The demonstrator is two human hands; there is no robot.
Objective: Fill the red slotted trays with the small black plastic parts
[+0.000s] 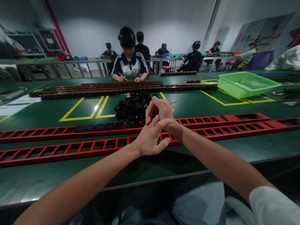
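Observation:
My left hand (151, 136) reaches in from the left over the table, its thumb and a finger stretched out and apart. Against it, a little farther out, is my right hand (161, 111), its fingers bent inward; the two hands touch or overlap. Whatever the right fingers close on is hidden. Right behind the hands is a heap of small black parts (128, 108). Below them run two long red slotted frames, a near one (60, 151) and a far one (207, 120). Several black pieces (102, 127) sit in the slots of the far frame.
A light green basket (246, 83) stands on the right of the green table (72, 177). Long dark brown strips (102, 87) lie across the back, with white papers (1, 110) to their left. A person (129, 65) in a dark helmet works opposite; others sit farther off.

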